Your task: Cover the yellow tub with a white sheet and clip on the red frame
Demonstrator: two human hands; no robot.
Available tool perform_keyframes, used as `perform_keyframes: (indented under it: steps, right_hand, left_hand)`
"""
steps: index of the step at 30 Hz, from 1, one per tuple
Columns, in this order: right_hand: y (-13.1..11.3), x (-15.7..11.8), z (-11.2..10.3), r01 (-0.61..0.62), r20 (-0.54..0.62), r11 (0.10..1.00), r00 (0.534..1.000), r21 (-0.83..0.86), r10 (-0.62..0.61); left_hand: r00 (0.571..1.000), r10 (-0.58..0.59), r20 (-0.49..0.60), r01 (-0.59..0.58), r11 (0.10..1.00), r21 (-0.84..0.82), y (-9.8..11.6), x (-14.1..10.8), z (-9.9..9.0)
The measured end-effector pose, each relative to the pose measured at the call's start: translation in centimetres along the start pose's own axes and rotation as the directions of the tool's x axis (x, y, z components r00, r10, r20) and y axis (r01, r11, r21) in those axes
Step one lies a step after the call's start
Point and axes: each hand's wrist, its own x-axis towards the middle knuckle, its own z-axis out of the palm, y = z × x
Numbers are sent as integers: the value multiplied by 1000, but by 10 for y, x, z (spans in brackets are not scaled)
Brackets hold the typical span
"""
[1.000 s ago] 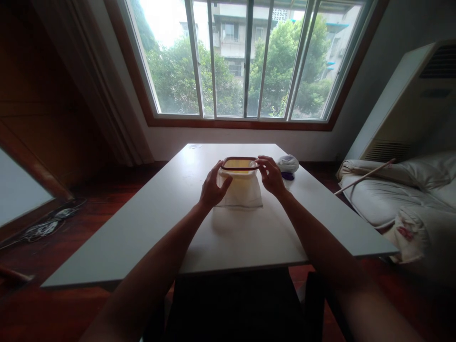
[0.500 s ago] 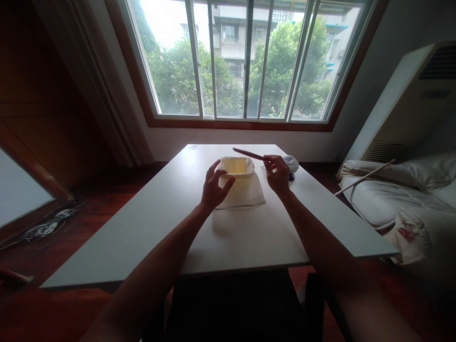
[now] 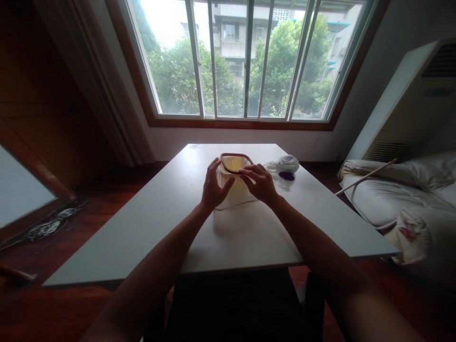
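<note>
A small yellowish bin [image 3: 234, 164] stands on the white table, lined with a thin whitish bag [image 3: 238, 192] that hangs over its outside. On top of its mouth lies a reddish-brown rim ring [image 3: 235, 155], slightly tilted. My right hand [image 3: 262, 185] pinches the ring's near right edge between thumb and fingers. Around the bin's left side my left hand [image 3: 213, 189] is curved, fingers at the rim and thumb in front, gripping the lined bin. The fingers hide part of the bin's sides.
To the right of the bin lies a crumpled white plastic bundle [image 3: 288, 164] with a dark purple piece [image 3: 287, 176]. The white table [image 3: 149, 228] reaches toward the window. A cream sofa [image 3: 370, 194] with a thin stick [image 3: 366, 177] is on the right; cables [image 3: 46, 229] lie on the floor at left.
My right hand has moved left and brought the ring down from above onto the bin's mouth. The left hand has stayed at the bin's left side. The purple piece is now uncovered.
</note>
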Motion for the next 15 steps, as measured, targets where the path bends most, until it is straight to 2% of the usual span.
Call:
perform_keyframes:
  steps: [3,9,15]
  right_hand:
    - [5,0,-3,-16,-37,999,999,42,18]
    - [27,0,-11,-178,-123,984,976,15,178]
    - [42,-8,-5,-365,19,908,929,203,369]
  left_hand:
    - [1000,-22,18,21,1000,18,0,0,-1]
    - [999,-34,31,33,999,37,0,-1,-2]
    - [999,-15,48,13,999,37,-2,-1,-3]
